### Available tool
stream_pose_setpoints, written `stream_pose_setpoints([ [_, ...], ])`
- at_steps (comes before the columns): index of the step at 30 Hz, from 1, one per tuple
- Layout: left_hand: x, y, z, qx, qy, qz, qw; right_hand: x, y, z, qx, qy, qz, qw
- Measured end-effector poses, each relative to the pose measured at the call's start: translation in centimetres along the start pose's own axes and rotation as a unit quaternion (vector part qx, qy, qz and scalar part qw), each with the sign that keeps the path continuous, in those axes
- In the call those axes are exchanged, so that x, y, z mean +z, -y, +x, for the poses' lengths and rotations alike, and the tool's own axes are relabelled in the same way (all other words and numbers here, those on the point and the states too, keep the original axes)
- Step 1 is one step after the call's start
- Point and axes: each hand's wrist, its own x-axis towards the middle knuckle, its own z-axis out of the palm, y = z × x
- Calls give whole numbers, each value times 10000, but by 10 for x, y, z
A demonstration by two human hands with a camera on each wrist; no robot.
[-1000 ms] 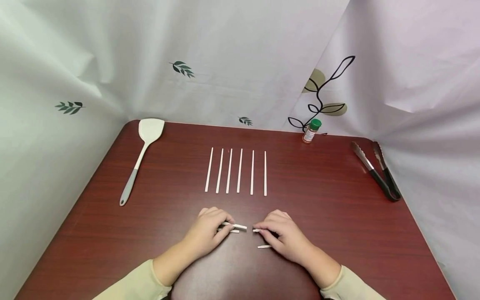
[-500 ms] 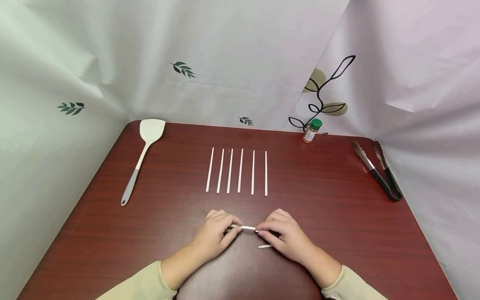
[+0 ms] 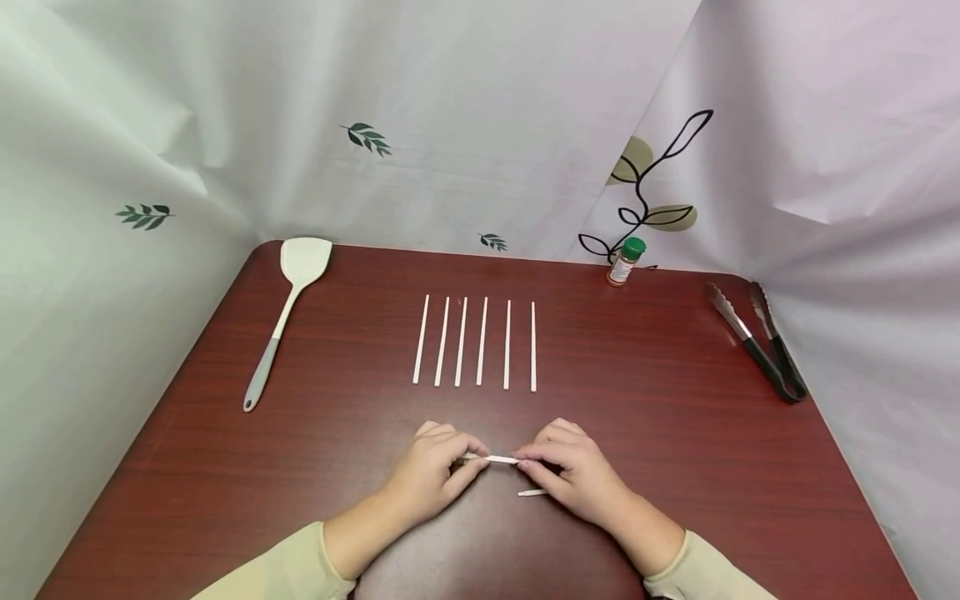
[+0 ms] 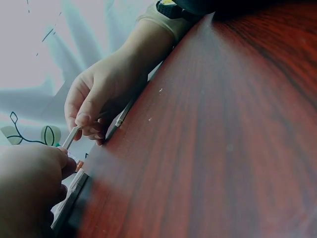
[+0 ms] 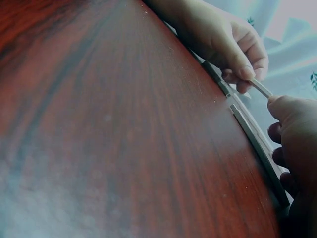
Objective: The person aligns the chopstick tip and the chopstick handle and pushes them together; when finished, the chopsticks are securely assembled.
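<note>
Both hands meet over the near middle of the table, linked by a thin white stick (image 3: 502,459). My left hand (image 3: 429,468) pinches its left part between thumb and fingers, while my right hand (image 3: 564,465) pinches the right end. Between the fingertips, the stick (image 5: 260,88) runs straight in the right wrist view, raised over the tabletop. A loose stick piece (image 3: 531,492) with a narrowed tip lies partly hidden under the right hand. Under the left hand lies another stick piece (image 5: 215,77), visible from the right wrist.
Several long white sticks (image 3: 480,342) lie side by side beyond the hands. A white spatula (image 3: 303,262) with a grey handle is at left. At the back stands a green-capped spice jar (image 3: 623,263); black-handled tongs (image 3: 757,346) lie far right. Fabric walls surround the table (image 3: 637,350).
My left hand has moved right with its stick piece, closing the gap to the piece in my right hand. The two pieces now line up end to end. The right hand has barely moved.
</note>
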Motion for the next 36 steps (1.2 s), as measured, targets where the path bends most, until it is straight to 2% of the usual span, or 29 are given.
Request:
stream_pose_setpoints([
  [17, 0, 2, 1, 522, -123, 16, 9986, 0, -1, 2, -184, -112, -216, 9995],
  [36, 0, 2, 3, 526, -88, 1, 9986, 0, 0, 4, -159, -160, -130, 9997],
])
